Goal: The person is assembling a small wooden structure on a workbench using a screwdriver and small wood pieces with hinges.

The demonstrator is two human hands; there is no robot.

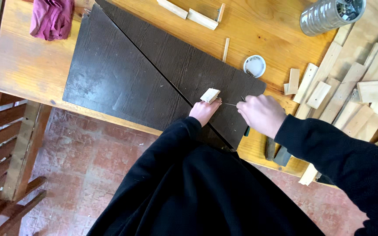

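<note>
Head view, looking straight down over a person in black sleeves at a wooden table (31, 65). Nearest, the left hand (204, 111) is closed, pinching a small pale wood block (210, 95) between its fingertips; the block sits on the near edge of a dark brown board (123, 78) that lies flat on the table, with a straight seam running diagonally across it. Just to the right, the right hand (262, 114) is curled into a fist around a thin tool with a dark green handle (246, 130); its slender metal shaft (230, 104) points left toward the block, and whether the tip touches the block cannot be told. Near the table's front edge, below the right wrist, two dark objects (275, 153) lie side by side, kind unclear. Farther right, a loose pile of pale wood offcuts (351, 100) covers the table. Beyond the hands, a round white lid (254, 66) rests at the board's far right edge, with a thin wood sliver (226, 49) close by. At the far side lie joined wood strips (193, 14), a ribbed metal can (329, 15) at far right, and a maroon cloth (51, 18) at far left.
</note>
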